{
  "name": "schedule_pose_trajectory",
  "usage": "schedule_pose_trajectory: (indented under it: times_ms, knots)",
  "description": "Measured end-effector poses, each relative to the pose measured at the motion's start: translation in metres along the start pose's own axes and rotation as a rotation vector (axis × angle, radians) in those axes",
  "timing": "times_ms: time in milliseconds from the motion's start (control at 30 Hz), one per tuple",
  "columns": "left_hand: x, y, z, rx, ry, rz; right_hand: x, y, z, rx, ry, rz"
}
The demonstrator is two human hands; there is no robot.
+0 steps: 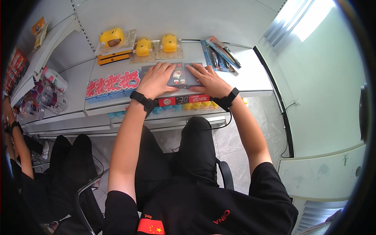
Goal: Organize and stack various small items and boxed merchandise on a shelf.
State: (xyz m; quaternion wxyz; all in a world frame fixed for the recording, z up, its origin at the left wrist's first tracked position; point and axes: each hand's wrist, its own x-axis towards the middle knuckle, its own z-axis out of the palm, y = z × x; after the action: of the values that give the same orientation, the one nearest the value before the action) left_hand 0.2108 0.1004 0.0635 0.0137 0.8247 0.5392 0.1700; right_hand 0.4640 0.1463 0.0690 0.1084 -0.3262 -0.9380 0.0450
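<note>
Several dark grey printed boxes stand side by side on the white shelf (252,77). My left hand (157,79) lies over the left-hand ones, its fingers towards the back and its thumb at the front edge of a middle grey box (177,76). On the right-hand grey box (193,65), my right hand (209,80) spans from the back to the front edge in the same way. Both hands cover much of the boxes. To their left, a row of blue boxes with pink-red lettering shapes (113,85) touches or nearly touches the grey boxes.
Yellow cartoon-shaped items (169,43) on cards stand at the back, one above orange boxes (114,58). Carded tools (220,55) lie at the right. Below the price strip (182,100) are yellow-capped goods (201,105). Bottles (53,95) stand left, near another person's arm (22,147).
</note>
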Motion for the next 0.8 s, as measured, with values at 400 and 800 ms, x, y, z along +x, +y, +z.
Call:
schedule_pose_trajectory:
  times_ms: [400, 800]
  knots:
    - [-0.005, 0.004, 0.005, 0.069, 0.034, -0.023, 0.001, 0.001, -0.002, 0.019, -0.031, -0.001]
    - [-0.009, 0.004, 0.012, 0.118, 0.01, 0.001, 0.005, 0.003, -0.001, 0.023, -0.033, 0.008]
